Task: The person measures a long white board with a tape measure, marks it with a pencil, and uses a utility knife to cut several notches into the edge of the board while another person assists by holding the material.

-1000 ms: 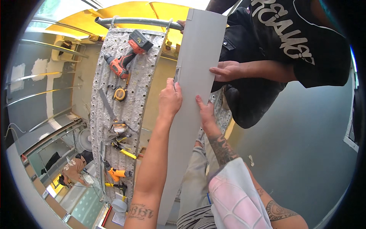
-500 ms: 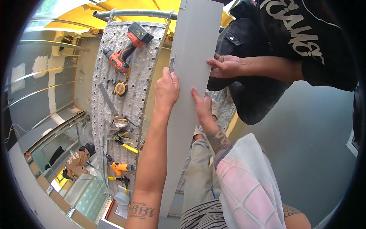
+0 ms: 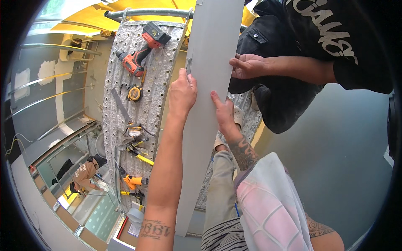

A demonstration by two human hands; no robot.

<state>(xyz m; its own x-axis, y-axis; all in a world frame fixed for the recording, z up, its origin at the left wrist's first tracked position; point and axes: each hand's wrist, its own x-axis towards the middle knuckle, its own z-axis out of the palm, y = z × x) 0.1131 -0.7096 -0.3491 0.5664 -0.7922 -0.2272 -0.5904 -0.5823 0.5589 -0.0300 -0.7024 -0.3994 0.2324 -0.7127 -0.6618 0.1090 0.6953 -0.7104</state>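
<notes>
A long, flat light-grey panel (image 3: pixel 211 54) runs up the middle of the view. My left hand (image 3: pixel 183 93) is closed at its left edge, thumb on the face and the other fingers largely hidden. Just above that hand, a small metal piece (image 3: pixel 189 65) shows at the edge; whether the hand touches it I cannot tell. My right hand (image 3: pixel 224 112) grips the panel's right edge, with the thumb on the face and its fingers behind. Higher on the same edge, a co-worker's hand (image 3: pixel 248 67) holds the panel too.
Left of the panel, a perforated, plaster-spattered scaffold plank (image 3: pixel 157 83) carries a red-black drill (image 3: pixel 136 58), a tape measure (image 3: pixel 135 93), an orange power tool (image 3: pixel 133 181) and several hand tools. The co-worker's dark-clothed leg (image 3: pixel 280 104) is close on the right. Another person (image 3: pixel 86 173) works far below left.
The view has shifted slightly, and the plank and tools appear a little to the right. Both my hands and the co-worker's hand keep nearly the same places on the panel.
</notes>
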